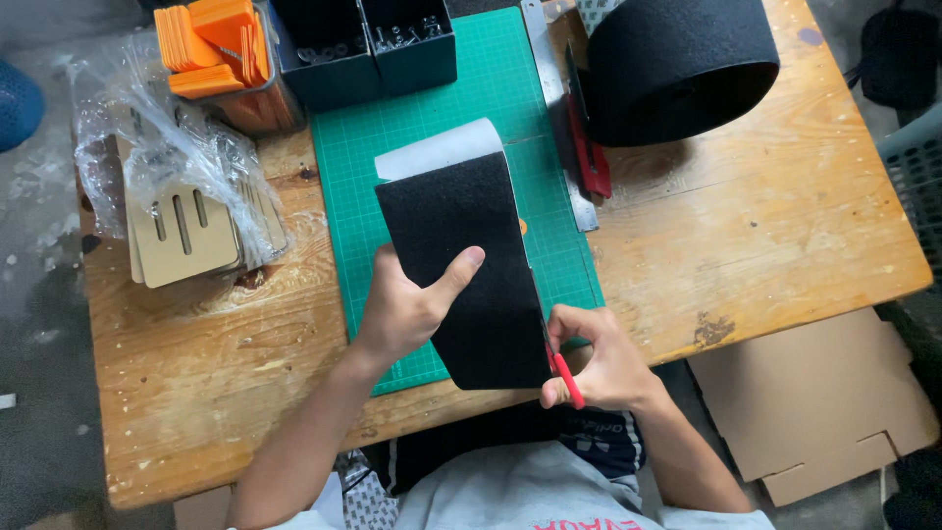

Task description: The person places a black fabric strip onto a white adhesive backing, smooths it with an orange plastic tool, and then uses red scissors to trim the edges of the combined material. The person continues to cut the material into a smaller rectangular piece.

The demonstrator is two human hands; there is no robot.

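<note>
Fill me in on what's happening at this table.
A person is cutting a black felt strip over a green cutting mat on a wooden table. The left hand pinches the strip, thumb on top; the right hand works red-handled scissors along its right edge. The strip's far end shows a white backing. A big felt roll sits at the back right, and bagged wooden pieces lie to the left.

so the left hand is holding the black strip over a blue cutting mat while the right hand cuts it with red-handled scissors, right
Not quite: the cutting mat is green, not blue, as the head view shows. The rest holds: the left hand holds the black strip over it while the right hand cuts along its edge with the red-handled scissors.
</note>
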